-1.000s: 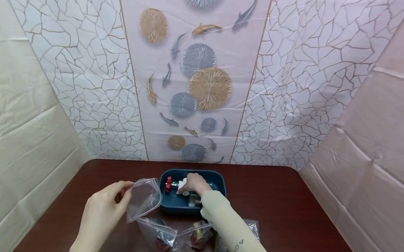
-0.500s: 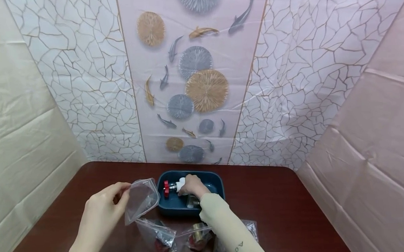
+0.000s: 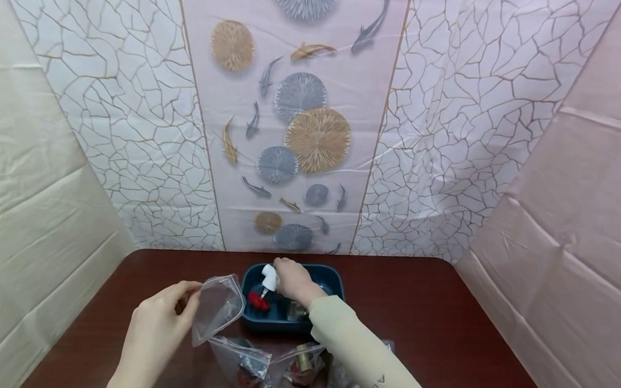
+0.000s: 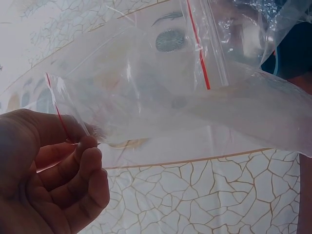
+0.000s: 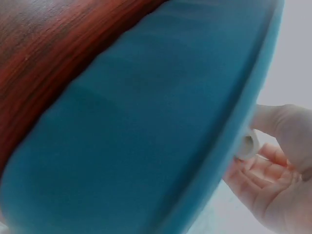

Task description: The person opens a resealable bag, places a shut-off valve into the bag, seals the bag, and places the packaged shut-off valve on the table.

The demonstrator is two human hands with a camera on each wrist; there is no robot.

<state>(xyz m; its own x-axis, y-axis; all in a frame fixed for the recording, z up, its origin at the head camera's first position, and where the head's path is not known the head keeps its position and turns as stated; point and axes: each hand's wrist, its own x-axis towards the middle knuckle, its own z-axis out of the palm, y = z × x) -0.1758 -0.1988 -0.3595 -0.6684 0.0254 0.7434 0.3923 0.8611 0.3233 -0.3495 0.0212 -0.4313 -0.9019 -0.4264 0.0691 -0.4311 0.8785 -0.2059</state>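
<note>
My left hand (image 3: 158,322) pinches the edge of a clear zip-lock bag (image 3: 219,305) between thumb and fingers. Its red seal line and the pinching fingertips (image 4: 87,144) show in the left wrist view. Over the blue tray (image 3: 279,328), my right hand (image 3: 294,280) grips a valve with a white plastic body (image 3: 269,278), a short metal stem and a red handle (image 3: 258,302). The valve is tilted, red handle lowest. In the right wrist view the tray's wall (image 5: 131,117) hides most of it; only a round white pipe end (image 5: 248,145) shows by the fingers.
A metal fitting (image 3: 296,310) lies in the tray under my right wrist. In front of the tray are a clear bag with red and metal parts (image 3: 251,367) and another with a brass fitting (image 3: 304,360). One more bag (image 3: 342,378) lies partly under my right sleeve.
My right hand has raised and turned the valve: it lay sideways with the red handle at left, and now the white body is up and the handle down. The left hand has stayed put.
</note>
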